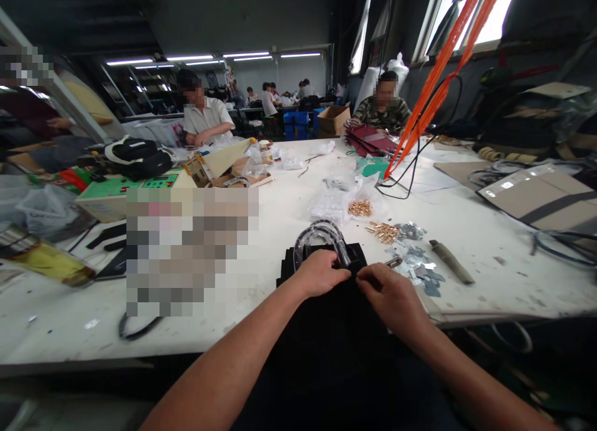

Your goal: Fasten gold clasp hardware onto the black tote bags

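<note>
Bag [336, 300], black, arched dark handles [342, 247], glossy, plastic-wrapped

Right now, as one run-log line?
left hand: at handle base | right hand: at black bag | grips: unclear | table: gold fittings, metal plates

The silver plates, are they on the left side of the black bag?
No, the silver plates lie on the white table to the right of the black bag.
</note>
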A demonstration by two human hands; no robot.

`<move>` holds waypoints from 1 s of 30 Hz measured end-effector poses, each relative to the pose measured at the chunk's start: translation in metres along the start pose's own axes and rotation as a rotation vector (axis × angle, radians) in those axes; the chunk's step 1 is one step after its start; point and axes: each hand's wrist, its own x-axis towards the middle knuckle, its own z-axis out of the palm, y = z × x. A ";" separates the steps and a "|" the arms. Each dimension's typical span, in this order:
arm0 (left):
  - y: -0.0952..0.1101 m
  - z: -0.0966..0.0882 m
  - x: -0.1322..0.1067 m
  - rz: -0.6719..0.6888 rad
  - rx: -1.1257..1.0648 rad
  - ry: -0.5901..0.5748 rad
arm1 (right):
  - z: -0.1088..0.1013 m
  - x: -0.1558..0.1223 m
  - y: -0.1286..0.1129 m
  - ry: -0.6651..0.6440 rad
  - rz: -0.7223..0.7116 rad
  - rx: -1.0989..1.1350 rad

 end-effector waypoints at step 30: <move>-0.007 0.006 -0.011 -0.104 -0.180 -0.217 | -0.035 0.004 -0.021 -0.377 0.086 -0.286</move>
